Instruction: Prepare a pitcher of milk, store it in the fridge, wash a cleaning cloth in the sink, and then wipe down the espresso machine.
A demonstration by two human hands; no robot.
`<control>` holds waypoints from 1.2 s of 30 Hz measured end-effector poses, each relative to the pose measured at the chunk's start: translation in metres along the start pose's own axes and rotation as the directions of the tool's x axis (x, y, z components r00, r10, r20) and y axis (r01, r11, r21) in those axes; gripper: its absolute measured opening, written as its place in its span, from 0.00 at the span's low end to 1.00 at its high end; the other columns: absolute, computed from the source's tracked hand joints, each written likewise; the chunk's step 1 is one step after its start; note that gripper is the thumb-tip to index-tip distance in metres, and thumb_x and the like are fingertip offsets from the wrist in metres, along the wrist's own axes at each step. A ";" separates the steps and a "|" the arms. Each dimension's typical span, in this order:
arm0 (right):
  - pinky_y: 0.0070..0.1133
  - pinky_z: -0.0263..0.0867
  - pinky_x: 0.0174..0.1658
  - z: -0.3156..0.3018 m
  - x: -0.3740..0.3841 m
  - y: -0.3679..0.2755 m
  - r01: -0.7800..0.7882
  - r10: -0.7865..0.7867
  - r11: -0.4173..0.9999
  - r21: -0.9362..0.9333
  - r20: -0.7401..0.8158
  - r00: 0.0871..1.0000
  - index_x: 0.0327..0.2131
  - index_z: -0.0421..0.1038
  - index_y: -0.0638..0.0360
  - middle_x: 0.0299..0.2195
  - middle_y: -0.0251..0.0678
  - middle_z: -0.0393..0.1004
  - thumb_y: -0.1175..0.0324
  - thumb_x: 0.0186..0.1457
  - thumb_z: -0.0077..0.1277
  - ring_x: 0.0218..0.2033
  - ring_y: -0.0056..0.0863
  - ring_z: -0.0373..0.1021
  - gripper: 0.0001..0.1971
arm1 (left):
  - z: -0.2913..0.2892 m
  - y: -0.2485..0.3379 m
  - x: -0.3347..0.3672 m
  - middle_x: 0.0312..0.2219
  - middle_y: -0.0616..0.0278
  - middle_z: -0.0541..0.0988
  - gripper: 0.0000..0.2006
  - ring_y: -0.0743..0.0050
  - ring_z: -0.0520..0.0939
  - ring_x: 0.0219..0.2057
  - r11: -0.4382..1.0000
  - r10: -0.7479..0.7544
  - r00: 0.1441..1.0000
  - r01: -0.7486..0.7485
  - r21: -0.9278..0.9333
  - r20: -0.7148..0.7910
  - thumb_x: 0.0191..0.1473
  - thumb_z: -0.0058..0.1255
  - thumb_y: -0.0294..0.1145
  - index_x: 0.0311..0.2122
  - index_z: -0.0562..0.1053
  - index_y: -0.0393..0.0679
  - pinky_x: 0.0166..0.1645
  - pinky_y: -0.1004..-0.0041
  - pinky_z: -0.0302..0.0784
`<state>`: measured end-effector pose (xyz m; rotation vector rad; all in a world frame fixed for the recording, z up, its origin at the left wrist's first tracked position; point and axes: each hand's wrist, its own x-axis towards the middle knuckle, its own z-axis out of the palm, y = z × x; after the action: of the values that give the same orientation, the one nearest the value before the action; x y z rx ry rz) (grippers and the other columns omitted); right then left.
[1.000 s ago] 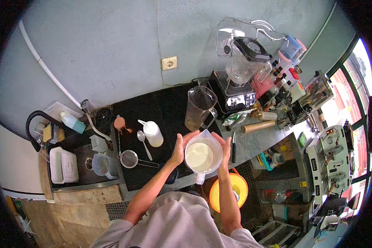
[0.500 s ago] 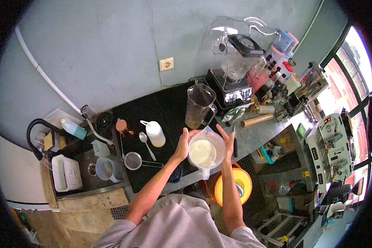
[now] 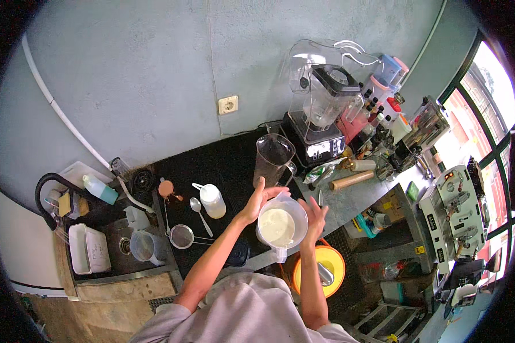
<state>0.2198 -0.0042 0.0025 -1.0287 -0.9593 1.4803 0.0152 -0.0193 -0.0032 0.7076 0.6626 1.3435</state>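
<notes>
Between my left hand [image 3: 260, 202] and my right hand [image 3: 313, 220] is the clear jug [image 3: 299, 216], with pale, creamy liquid [image 3: 277, 227] inside. It is near the front edge of the worktop [image 3: 349, 201], but from up here I can't tell if its bottom rests on anything. Its longest line runs from the spout [image 3: 280, 199], which points away from me, to the handle [image 3: 281, 255], which points back toward me. Both hands are right beside it, so I can't call one much nearer: the left is by the far left side, close to the spout, and the right is along the right side. My left hand is wide open, thumb up, with its fingers reaching past the far rim. My right hand is open too, with its fingers apart and a little bent. Neither one has the handle, and I can't tell how hard they press. The tall jug [image 3: 274, 160] stands just past my left hand. Half a second ago, both hands point more away from me; now the left fingers lean to the right behind the rim, and the right hand sits a bit lower. The clear jug looks almost the same next to the tall jug, though my whole view tips a little.
</notes>
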 end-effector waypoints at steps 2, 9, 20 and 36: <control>0.30 0.65 0.56 -0.004 -0.025 -0.001 0.005 -0.001 1.000 0.028 -0.128 0.992 0.60 0.66 0.63 0.52 0.43 0.76 0.34 0.68 0.29 0.53 0.30 0.71 0.40 | 0.000 0.001 0.006 0.51 0.50 0.79 0.50 0.63 0.80 0.51 0.996 -0.056 0.990 0.064 -0.065 0.127 0.60 0.21 0.77 0.56 0.72 0.32 0.60 0.62 0.73; 0.27 0.64 0.46 -0.016 -0.130 -0.006 -0.085 0.078 0.995 -0.042 -0.151 0.986 0.42 0.70 0.59 0.35 0.29 0.70 0.49 0.70 0.38 0.41 0.22 0.66 0.21 | -0.002 -0.008 0.008 0.42 0.55 0.83 0.52 0.70 0.83 0.43 0.989 -0.139 0.988 0.142 -0.036 0.073 0.58 0.19 0.79 0.48 0.77 0.33 0.54 0.70 0.76; 0.23 0.61 0.47 0.014 -0.151 -0.002 -0.153 0.176 0.959 -0.237 0.079 0.981 0.29 0.68 0.62 0.35 0.35 0.74 0.45 0.72 0.34 0.39 0.24 0.66 0.29 | -0.011 -0.027 -0.005 0.47 0.52 0.82 0.54 0.69 0.83 0.47 0.993 -0.119 0.992 0.118 0.030 0.040 0.59 0.18 0.78 0.53 0.75 0.30 0.56 0.72 0.76; 0.19 0.63 0.34 -0.012 -0.202 -0.040 0.105 -0.108 0.994 -0.024 -0.215 0.971 0.32 0.76 0.61 0.31 0.27 0.78 0.52 0.67 0.50 0.29 0.14 0.69 0.20 | 0.044 -0.031 -0.147 0.69 0.54 0.59 0.45 0.64 0.56 0.70 0.923 0.045 0.995 -0.008 0.384 -0.087 0.66 0.12 0.68 0.69 0.56 0.35 0.73 0.65 0.43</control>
<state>0.2603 -0.1986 0.0597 -1.1050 -0.8554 1.2473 0.0519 -0.1710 0.0034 0.9727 1.0127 1.2902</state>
